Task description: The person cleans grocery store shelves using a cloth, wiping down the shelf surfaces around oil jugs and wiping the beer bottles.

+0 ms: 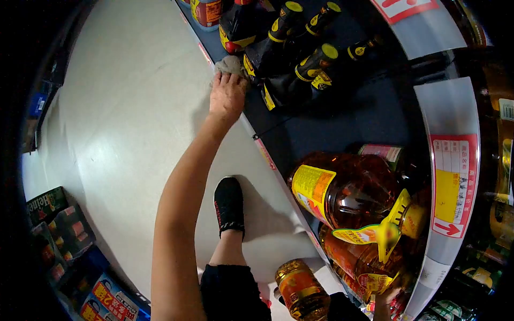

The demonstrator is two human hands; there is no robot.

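My left hand (228, 97) presses a crumpled greyish cloth (230, 65) against the front edge of the dark shelf (342, 123), its fingers closed over the cloth. Right beside it stand dark bottles with black-and-yellow necks (309, 65) and yellow labels. At the lower right, my right hand (386, 297) is partly visible by the neck of an amber oil bottle (356, 257); its fingers are mostly hidden. A larger oil jug (348, 187) with a yellow label and yellow handle tag stands on the shelf between the two hands.
Another oil bottle (302, 289) is low down near my legs. My shoe (229, 206) is on the pale floor (123, 117), close to the shelf edge. Price strips (452, 182) run along the right. Stacked boxed goods (67, 230) line the left side.
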